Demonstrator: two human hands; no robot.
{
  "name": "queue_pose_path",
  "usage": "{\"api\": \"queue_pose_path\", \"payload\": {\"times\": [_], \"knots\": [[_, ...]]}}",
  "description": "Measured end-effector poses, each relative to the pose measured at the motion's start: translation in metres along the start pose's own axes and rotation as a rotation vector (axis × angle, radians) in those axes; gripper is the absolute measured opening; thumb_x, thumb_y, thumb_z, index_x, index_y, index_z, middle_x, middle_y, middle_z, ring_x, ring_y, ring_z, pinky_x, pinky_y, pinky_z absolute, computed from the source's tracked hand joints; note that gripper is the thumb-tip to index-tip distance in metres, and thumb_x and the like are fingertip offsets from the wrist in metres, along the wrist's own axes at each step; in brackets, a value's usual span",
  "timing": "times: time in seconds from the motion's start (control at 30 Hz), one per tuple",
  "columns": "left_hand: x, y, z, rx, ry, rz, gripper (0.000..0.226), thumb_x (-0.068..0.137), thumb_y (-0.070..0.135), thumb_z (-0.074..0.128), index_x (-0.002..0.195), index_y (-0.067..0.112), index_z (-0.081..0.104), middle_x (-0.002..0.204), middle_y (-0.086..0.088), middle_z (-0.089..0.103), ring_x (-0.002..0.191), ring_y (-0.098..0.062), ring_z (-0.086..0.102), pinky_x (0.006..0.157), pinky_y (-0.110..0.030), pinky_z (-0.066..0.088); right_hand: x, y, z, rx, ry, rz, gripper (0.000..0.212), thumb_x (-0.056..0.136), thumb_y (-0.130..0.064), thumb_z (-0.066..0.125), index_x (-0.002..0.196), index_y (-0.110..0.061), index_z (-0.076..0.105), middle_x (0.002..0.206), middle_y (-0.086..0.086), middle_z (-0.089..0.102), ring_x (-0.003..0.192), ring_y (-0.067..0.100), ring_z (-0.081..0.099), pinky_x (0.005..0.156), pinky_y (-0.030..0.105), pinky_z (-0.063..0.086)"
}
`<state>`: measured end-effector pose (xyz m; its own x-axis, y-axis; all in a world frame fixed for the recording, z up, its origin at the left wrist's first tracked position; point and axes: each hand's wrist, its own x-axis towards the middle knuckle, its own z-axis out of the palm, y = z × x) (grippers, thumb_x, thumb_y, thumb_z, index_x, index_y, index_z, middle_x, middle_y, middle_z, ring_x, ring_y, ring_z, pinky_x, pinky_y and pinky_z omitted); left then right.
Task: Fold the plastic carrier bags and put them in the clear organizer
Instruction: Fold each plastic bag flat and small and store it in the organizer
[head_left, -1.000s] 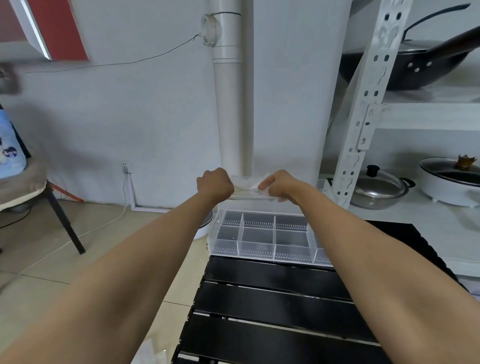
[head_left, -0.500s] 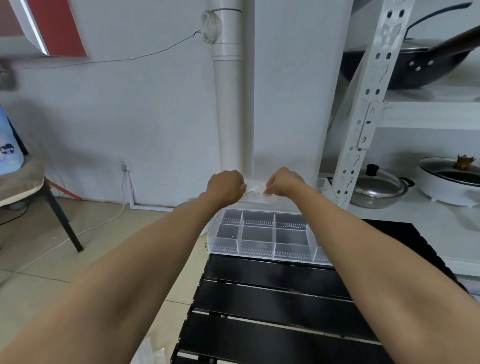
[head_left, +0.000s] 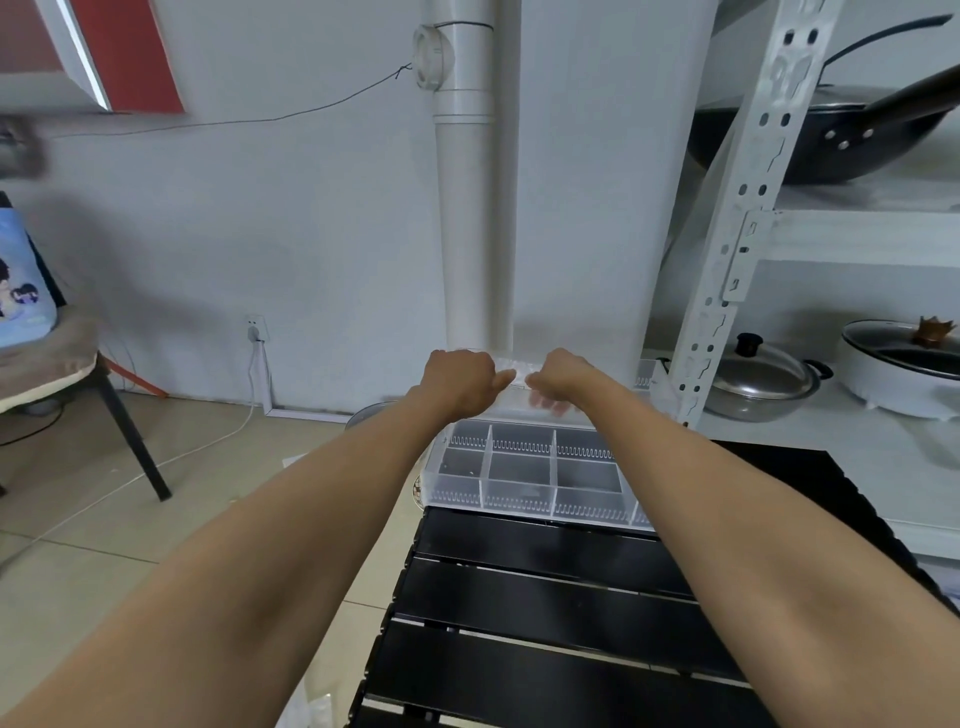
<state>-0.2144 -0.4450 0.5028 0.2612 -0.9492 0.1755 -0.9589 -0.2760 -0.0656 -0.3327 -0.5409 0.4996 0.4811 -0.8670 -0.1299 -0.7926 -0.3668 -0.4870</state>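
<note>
Both arms reach straight out, and the left hand (head_left: 460, 375) and right hand (head_left: 558, 375) sit close together above the far edge of the organizer (head_left: 524, 475), knuckles up and fingers curled under. Between them they pinch a small folded bag (head_left: 511, 368), a pale, crinkled strip of which only a short stretch shows between the two fists; the left thumb points toward the right hand and nearly meets it. Some right fingertips show blurred below the hand, seen through clear plastic, so just how they lie cannot be told. The bag is held in the air, just over the organizer's back wall and not yet inside any compartment. The organizer is a clear box split by dividers into a grid of compartments with comb-like slots along the walls; the compartments in view look bare. It rests at the far end of a black slatted table (head_left: 545, 623), its left end reaching the table's edge. Behind the hands a white pipe (head_left: 465, 208) runs up a grey wall (head_left: 260, 234), with a thin wire strung across to it and a socket (head_left: 255, 328) low down with a white cable trailing onto the tiled floor (head_left: 104, 519). To the right stands a white metal rack (head_left: 748, 208) bearing a black wok (head_left: 841, 140) on the upper shelf and a lidded steel pot (head_left: 758, 379) and a white pan (head_left: 904, 369) on the lower. At far left is a chair (head_left: 57, 369) with a blue bag on its cushion.
</note>
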Motion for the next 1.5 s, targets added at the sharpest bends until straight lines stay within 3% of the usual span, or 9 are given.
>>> {"api": "queue_pose_path", "payload": {"times": [0.13, 0.43, 0.57, 0.67, 0.8, 0.97, 1.13, 1.4, 1.5], "knots": [[-0.001, -0.003, -0.004, -0.096, -0.026, -0.028, 0.056, 0.101, 0.05, 0.023, 0.081, 0.008, 0.055, 0.087, -0.008, 0.06, 0.076, -0.024, 0.046, 0.087, -0.039, 0.039, 0.0, -0.002, 0.004, -0.007, 0.004, -0.003, 0.027, 0.094, -0.025, 0.048, 0.08, -0.01, 0.066, 0.08, 0.005, 0.068, 0.076, 0.026, 0.07, 0.087, 0.04, 0.055], [-0.009, -0.003, -0.005, -0.1, -0.097, 0.038, 0.057, 0.101, 0.052, 0.017, 0.063, 0.016, 0.038, 0.084, -0.009, 0.061, 0.084, -0.026, 0.054, 0.093, -0.042, 0.037, 0.002, -0.005, 0.007, -0.085, -0.005, -0.002, 0.026, 0.093, -0.028, 0.045, 0.095, -0.01, 0.064, 0.094, 0.008, 0.066, 0.087, 0.029, 0.065, 0.093, 0.042, 0.049], [-0.011, -0.005, -0.004, -0.169, -0.18, 0.012, 0.057, 0.1, 0.054, 0.014, 0.081, 0.013, 0.049, 0.092, -0.008, 0.062, 0.103, -0.028, 0.056, 0.11, -0.054, 0.022, 0.001, -0.006, 0.008, -0.085, -0.021, -0.008, 0.033, 0.096, -0.035, 0.041, 0.096, -0.01, 0.063, 0.099, 0.008, 0.066, 0.091, 0.029, 0.064, 0.095, 0.044, 0.048], [-0.013, -0.009, -0.001, -0.215, -0.203, -0.002, 0.062, 0.099, 0.056, 0.014, 0.095, 0.012, 0.057, 0.099, -0.006, 0.062, 0.103, -0.028, 0.055, 0.107, -0.054, 0.024, 0.001, -0.006, 0.007, -0.092, -0.021, -0.016, 0.034, 0.095, -0.036, 0.041, 0.096, -0.01, 0.063, 0.1, 0.009, 0.067, 0.091, 0.03, 0.064, 0.096, 0.045, 0.047], [-0.021, -0.015, 0.0, -0.326, -0.049, 0.025, 0.048, 0.102, 0.048, 0.022, 0.073, 0.016, 0.044, 0.086, -0.004, 0.055, 0.087, -0.026, 0.053, 0.101, -0.051, 0.034, -0.016, -0.013, 0.002, -0.127, 0.06, -0.019, 0.027, 0.098, -0.031, 0.039, 0.1, -0.013, 0.059, 0.098, 0.006, 0.062, 0.091, 0.028, 0.056, 0.092, 0.038, 0.04], [-0.051, -0.033, -0.006, -0.529, 0.155, 0.039, 0.035, 0.1, 0.035, 0.042, 0.115, 0.012, 0.063, 0.123, -0.009, 0.057, 0.112, -0.024, 0.054, 0.096, -0.035, 0.041, -0.043, -0.034, 0.003, -0.254, 0.277, -0.086, 0.022, 0.096, -0.02, 0.041, 0.077, -0.015, 0.052, 0.081, 0.003, 0.057, 0.082, 0.028, 0.053, 0.085, 0.04, 0.033], [-0.095, -0.047, -0.013, -0.604, 0.23, 0.002, 0.027, 0.095, 0.018, 0.052, 0.12, 0.015, 0.061, 0.126, -0.005, 0.054, 0.112, -0.019, 0.054, 0.089, -0.024, 0.037, -0.092, -0.07, 0.018, -0.432, 0.466, -0.301, 0.027, 0.098, -0.014, 0.04, 0.084, -0.016, 0.063, 0.093, 0.005, 0.059, 0.088, 0.026, 0.057, 0.083, 0.041, 0.042], [-0.221, -0.066, -0.039, -0.835, 0.248, -0.214, 0.029, 0.093, 0.015, 0.051, 0.122, 0.015, 0.057, 0.125, -0.003, 0.052, 0.103, -0.017, 0.058, 0.092, -0.036, 0.047, -0.18, -0.12, 0.078, -0.275, 0.319, -0.505, 0.034, 0.102, -0.019, 0.036, 0.1, -0.008, 0.068, 0.104, 0.011, 0.057, 0.089, 0.029, 0.06, 0.065, 0.032, 0.04], [-0.269, -0.081, -0.043, -0.852, 0.237, -0.259, 0.023, 0.094, 0.012, 0.05, 0.115, 0.011, 0.06, 0.112, 0.003, 0.055, 0.096, -0.015, 0.056, 0.079, -0.025, 0.045, -0.211, -0.141, 0.111, -0.204, 0.256, -0.571, 0.035, 0.101, -0.019, 0.036, 0.089, -0.008, 0.068, 0.092, 0.008, 0.06, 0.08, 0.025, 0.06, 0.06, 0.031, 0.044]]}}
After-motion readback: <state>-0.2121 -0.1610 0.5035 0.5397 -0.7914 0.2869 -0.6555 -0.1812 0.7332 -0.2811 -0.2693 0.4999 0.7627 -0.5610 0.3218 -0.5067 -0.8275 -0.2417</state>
